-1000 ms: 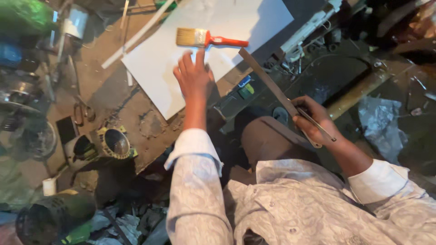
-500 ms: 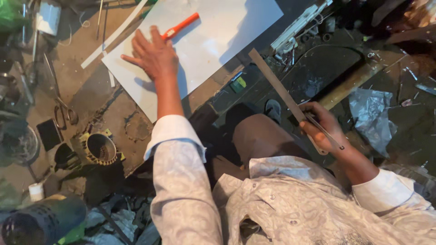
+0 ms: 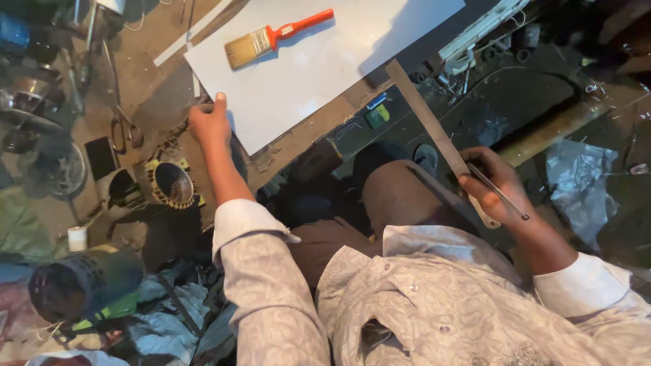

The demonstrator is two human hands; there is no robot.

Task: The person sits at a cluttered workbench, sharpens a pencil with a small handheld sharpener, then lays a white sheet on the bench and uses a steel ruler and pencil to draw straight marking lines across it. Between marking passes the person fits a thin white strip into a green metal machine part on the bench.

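Note:
My left hand (image 3: 209, 123) reaches to the near left corner of a large white sheet (image 3: 319, 74) lying on the worn wooden bench, its fingers curled at the sheet's edge. A paintbrush (image 3: 274, 39) with an orange handle lies on the sheet, apart from the hand. My right hand (image 3: 495, 186) holds a long flat metal ruler (image 3: 428, 125) and a thin dark pencil-like stick (image 3: 498, 192) together, over my lap. The ruler slants up toward the sheet's right edge.
Scissors (image 3: 123, 132) and a small dark flat object (image 3: 102, 157) lie left of the sheet. A round metal motor housing (image 3: 173, 184) sits at the bench edge, a dark cylinder (image 3: 81, 285) below it. Crumpled plastic (image 3: 576, 183) and dark clutter lie at right.
My left hand has slid off the sheet's middle, away from the brush, down to the sheet's near left corner. My right hand keeps its hold on the ruler and stick.

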